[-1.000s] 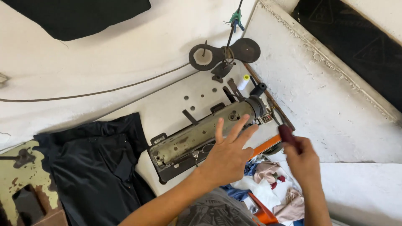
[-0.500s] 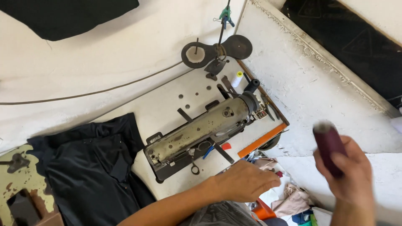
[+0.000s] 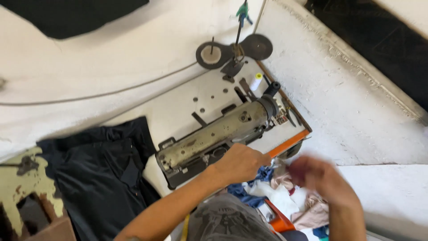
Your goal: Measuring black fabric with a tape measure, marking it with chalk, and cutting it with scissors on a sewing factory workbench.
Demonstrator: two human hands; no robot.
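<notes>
An old grey-green sewing machine (image 3: 214, 134) lies across a white table (image 3: 178, 107). My left hand (image 3: 240, 163) rests at the table's front edge, just below the machine's middle, with its fingers curled shut. My right hand (image 3: 318, 178) is blurred by motion, a short way to the right of the left hand and above a heap of cloth scraps (image 3: 285, 196). Whether the dark red spool is still in it is hidden by the blur. A small white thread spool (image 3: 256, 81) stands behind the machine's right end.
Dark cloth (image 3: 102, 169) is spread on the table's left side. A thread stand with two round discs (image 3: 211, 54) rises at the back. An orange strip (image 3: 287, 143) edges the table's right front. A rough white wall (image 3: 347, 98) is on the right, and a worn green metal piece (image 3: 18, 183) on the far left.
My right hand has dropped from chest height, where it showed a dark red spool, toward my left hand. My left hand stayed at the table's front edge and closed.
</notes>
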